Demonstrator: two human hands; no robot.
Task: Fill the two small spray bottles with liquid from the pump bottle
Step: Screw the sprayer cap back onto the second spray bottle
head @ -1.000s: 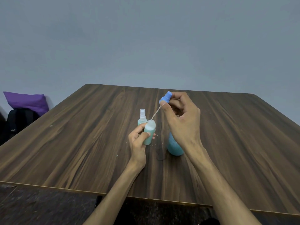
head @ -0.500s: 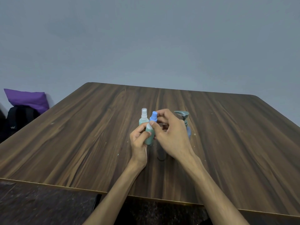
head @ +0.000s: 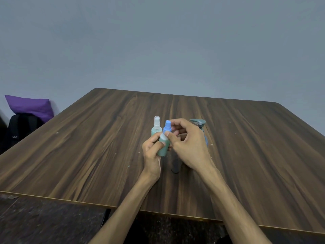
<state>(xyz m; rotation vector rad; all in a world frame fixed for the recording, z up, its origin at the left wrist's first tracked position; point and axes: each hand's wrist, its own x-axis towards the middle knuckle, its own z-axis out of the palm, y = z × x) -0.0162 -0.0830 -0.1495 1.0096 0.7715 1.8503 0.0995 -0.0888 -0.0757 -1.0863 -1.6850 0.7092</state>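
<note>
wooden table (head: 246,155); green spray bottle (head: 163,147), blue sprayer top (head: 167,126).

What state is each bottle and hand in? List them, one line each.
Blue-capped spray bottle: held off the table, blue spray head seated.
White-capped spray bottle: upright, capped.
Pump bottle: standing, mostly hidden.
Left hand: grips blue-capped bottle.
Right hand: pinches the spray head.

Dark wood-grain table (head: 105,147), white-capped spray bottle (head: 156,128), pump bottle (head: 202,127) standing on it
</note>
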